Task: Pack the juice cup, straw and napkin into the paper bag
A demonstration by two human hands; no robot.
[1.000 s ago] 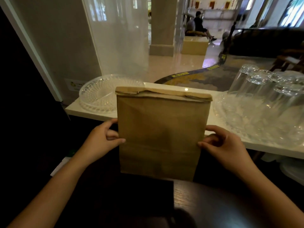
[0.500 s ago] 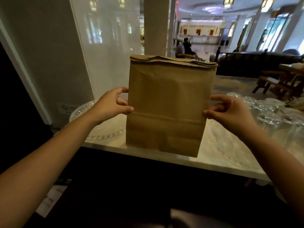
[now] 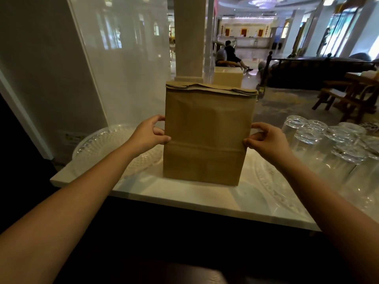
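A brown paper bag (image 3: 207, 136) with its top folded over stands upright on the white counter (image 3: 184, 197). My left hand (image 3: 148, 135) pinches the bag's left edge at mid-height. My right hand (image 3: 266, 138) pinches the right edge at about the same height. The juice cup, straw and napkin are not visible; whatever is inside the bag is hidden.
A clear plastic tray (image 3: 106, 146) lies on the counter left of the bag. Several upturned glasses (image 3: 328, 144) stand on a patterned glass tray (image 3: 276, 185) at the right. A dark lower surface (image 3: 174, 253) runs along the front. A lobby with seated people lies beyond.
Both hands lifted the bag from the dark lower surface, carried it forward over the white counter, and it now rests on the counter, still held at both sides.
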